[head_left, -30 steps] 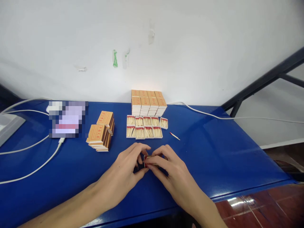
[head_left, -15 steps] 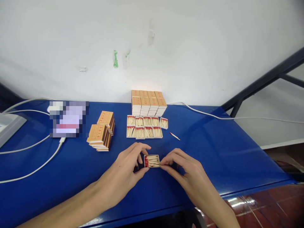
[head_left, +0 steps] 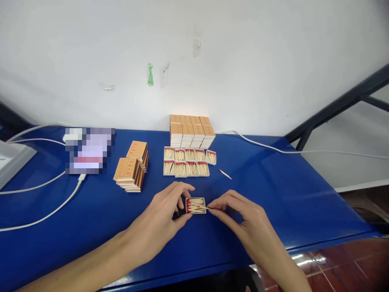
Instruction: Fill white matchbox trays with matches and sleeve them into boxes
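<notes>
An open matchbox tray (head_left: pixel 196 205) full of red-tipped matches lies near the table's front. My left hand (head_left: pixel 165 215) grips its left end between thumb and fingers. At the tray's right end, my right hand (head_left: pixel 235 211) pinches the tail of a match (head_left: pixel 200 206), whose red tip points left over the other matches. Farther back, several filled trays (head_left: pixel 186 162) sit in two rows, with a smaller-looking one (head_left: pixel 211 157) slightly tilted at the right end. A single loose match (head_left: pixel 225 174) lies to their right.
Closed matchboxes are stacked against the wall (head_left: pixel 191 132), and more (head_left: pixel 129 168) stand at the left. A blurred phone-like object (head_left: pixel 91 152) with a white cable (head_left: pixel 67 205) lies farther left. Another cable (head_left: pixel 261 146) crosses the back right of the blue table (head_left: pixel 291 194).
My right hand has drawn slightly right from the tray, and the pinched match now shows above the others. The whole view has shifted a little.
</notes>
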